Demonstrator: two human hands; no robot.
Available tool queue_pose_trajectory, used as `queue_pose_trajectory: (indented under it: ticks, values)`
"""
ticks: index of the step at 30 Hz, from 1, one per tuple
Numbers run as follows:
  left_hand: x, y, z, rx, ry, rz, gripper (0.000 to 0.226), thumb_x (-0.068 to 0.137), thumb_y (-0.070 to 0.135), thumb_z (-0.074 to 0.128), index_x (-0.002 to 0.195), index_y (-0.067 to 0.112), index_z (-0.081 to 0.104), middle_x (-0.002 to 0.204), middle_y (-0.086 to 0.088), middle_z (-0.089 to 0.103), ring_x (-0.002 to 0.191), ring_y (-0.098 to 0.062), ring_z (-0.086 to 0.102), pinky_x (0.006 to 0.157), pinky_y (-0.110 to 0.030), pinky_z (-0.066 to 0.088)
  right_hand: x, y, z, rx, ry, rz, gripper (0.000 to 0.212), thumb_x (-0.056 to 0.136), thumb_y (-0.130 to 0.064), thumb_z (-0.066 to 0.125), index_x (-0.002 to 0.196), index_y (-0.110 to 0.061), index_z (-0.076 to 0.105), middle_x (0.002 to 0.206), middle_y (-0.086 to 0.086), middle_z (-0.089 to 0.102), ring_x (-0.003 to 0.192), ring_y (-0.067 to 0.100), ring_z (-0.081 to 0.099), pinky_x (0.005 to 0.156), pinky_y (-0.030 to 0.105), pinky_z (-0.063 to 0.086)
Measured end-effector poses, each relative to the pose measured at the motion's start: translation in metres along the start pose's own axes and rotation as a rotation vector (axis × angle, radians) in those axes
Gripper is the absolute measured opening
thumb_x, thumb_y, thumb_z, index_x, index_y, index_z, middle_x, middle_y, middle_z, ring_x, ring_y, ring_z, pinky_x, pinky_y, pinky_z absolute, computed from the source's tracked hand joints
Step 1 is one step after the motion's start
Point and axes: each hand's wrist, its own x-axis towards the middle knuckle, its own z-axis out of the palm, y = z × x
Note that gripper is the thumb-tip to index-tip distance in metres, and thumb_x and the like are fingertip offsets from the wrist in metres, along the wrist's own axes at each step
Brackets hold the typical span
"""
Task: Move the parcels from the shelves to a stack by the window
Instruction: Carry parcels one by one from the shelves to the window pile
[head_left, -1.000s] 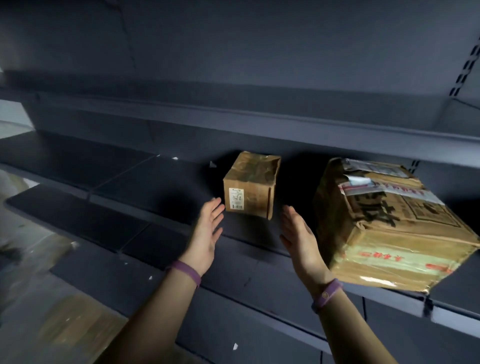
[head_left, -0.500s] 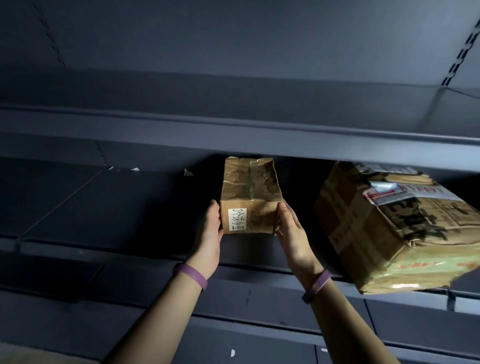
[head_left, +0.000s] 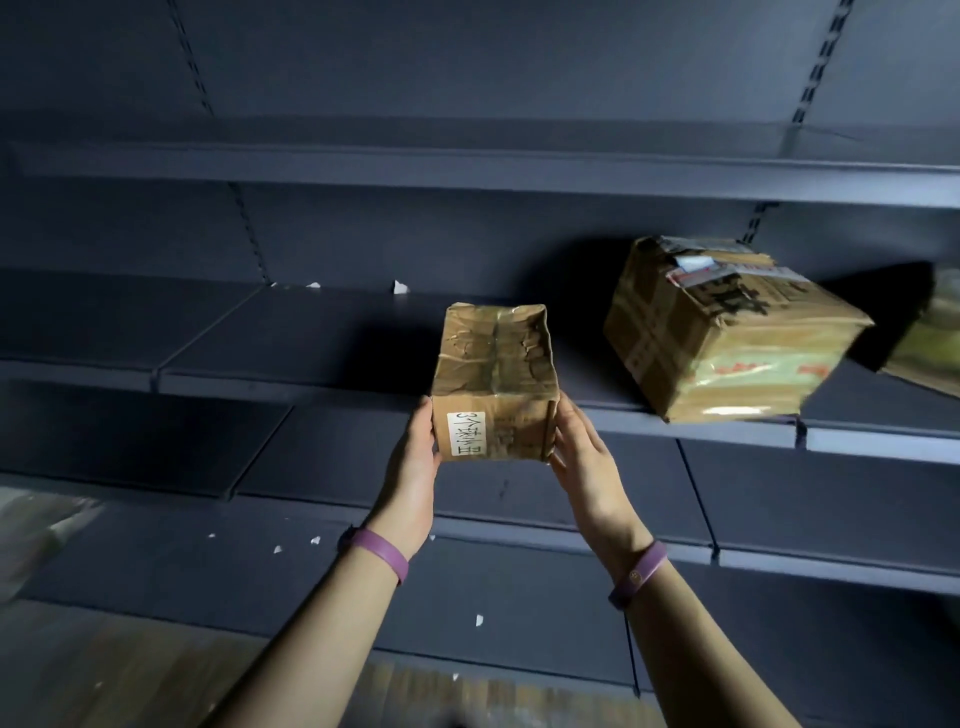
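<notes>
Holding the small box (head_left: 496, 384) at the shelf's (head_left: 311, 358) front edge with left hand (head_left: 415, 467) and right hand (head_left: 587, 467) clamped on its sides, leaving the big box (head_left: 727, 338) yet to move.

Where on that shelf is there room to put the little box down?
The middle shelf is bare left of the small parcel, out to the paper scraps at the back. A narrower gap lies between it and the large parcel. Right of that is crowded: another parcel sits close.
</notes>
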Motion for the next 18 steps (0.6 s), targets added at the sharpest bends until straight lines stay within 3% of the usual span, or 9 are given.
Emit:
queue_pose_trajectory:
  ticks: [3, 6, 9, 11, 13, 16, 18]
  values:
    - [-0.054, -0.012, -0.001, 0.018, -0.013, 0.009, 0.035, 0.102, 0.044, 0.035, 0.104, 0.035, 0.069, 0.099, 0.024, 0.073, 0.089, 0.012, 0.065, 0.087, -0.021, 0.042, -0.055, 0.005, -0.007, 0.014, 0.050, -0.022, 0.040, 0.104, -0.041, 0.042, 0.141, -0.031, 0.054, 0.135, -0.014, 0.064, 0.129, 0.005, 0.056, 0.116, 0.038, 0.037]
    - [-0.101, -0.021, 0.011, 0.086, -0.065, 0.006, 0.037, 0.101, 0.047, 0.037, 0.124, 0.037, 0.064, 0.124, 0.019, 0.066, 0.118, 0.002, 0.056, 0.106, -0.029, 0.036, -0.105, 0.003, -0.024, 0.005, 0.118, -0.055, 0.031, 0.106, -0.036, 0.041, 0.131, -0.035, 0.059, 0.125, -0.022, 0.068, 0.122, -0.003, 0.059, 0.106, 0.025, 0.044]
    - [-0.132, -0.031, 0.036, 0.133, -0.163, -0.048, 0.035, 0.101, 0.047, 0.037, 0.110, 0.036, 0.069, 0.106, 0.027, 0.071, 0.115, -0.002, 0.056, 0.098, -0.025, 0.038, -0.150, -0.004, -0.055, 0.020, 0.254, -0.082, 0.029, 0.107, -0.028, 0.041, 0.126, -0.035, 0.061, 0.115, -0.027, 0.070, 0.112, -0.009, 0.062, 0.084, 0.007, 0.049]
    - [-0.150, -0.040, 0.059, 0.160, -0.250, -0.084, 0.038, 0.100, 0.048, 0.038, 0.099, 0.033, 0.072, 0.093, 0.025, 0.073, 0.105, 0.000, 0.060, 0.098, -0.030, 0.039, -0.179, -0.007, -0.082, 0.035, 0.356, -0.078, 0.030, 0.107, -0.025, 0.041, 0.124, -0.035, 0.063, 0.118, -0.019, 0.071, 0.114, -0.001, 0.064, 0.085, 0.013, 0.053]
    - [-0.167, -0.052, 0.086, 0.191, -0.340, -0.106, 0.039, 0.100, 0.048, 0.038, 0.095, 0.033, 0.074, 0.091, 0.024, 0.074, 0.099, 0.001, 0.062, 0.097, -0.033, 0.042, -0.208, -0.009, -0.108, 0.052, 0.456, -0.084, 0.031, 0.107, -0.020, 0.041, 0.126, -0.033, 0.062, 0.124, -0.008, 0.071, 0.117, 0.011, 0.066, 0.091, 0.028, 0.057]
    - [-0.194, -0.074, 0.133, 0.222, -0.495, -0.147, 0.038, 0.099, 0.050, 0.040, 0.100, 0.032, 0.073, 0.100, 0.020, 0.073, 0.097, 0.003, 0.061, 0.088, -0.029, 0.043, -0.249, -0.010, -0.152, 0.084, 0.639, -0.081, 0.037, 0.105, -0.008, 0.041, 0.136, -0.023, 0.055, 0.135, 0.006, 0.065, 0.125, 0.025, 0.061, 0.107, 0.050, 0.047]
    - [-0.212, -0.088, 0.166, 0.247, -0.604, -0.177, 0.038, 0.099, 0.050, 0.041, 0.091, 0.035, 0.075, 0.089, 0.027, 0.072, 0.090, 0.010, 0.060, 0.085, -0.027, 0.039, -0.275, -0.011, -0.181, 0.089, 0.745, -0.083, 0.043, 0.104, 0.000, 0.038, 0.142, -0.015, 0.052, 0.137, 0.009, 0.062, 0.127, 0.028, 0.058, 0.109, 0.053, 0.045]
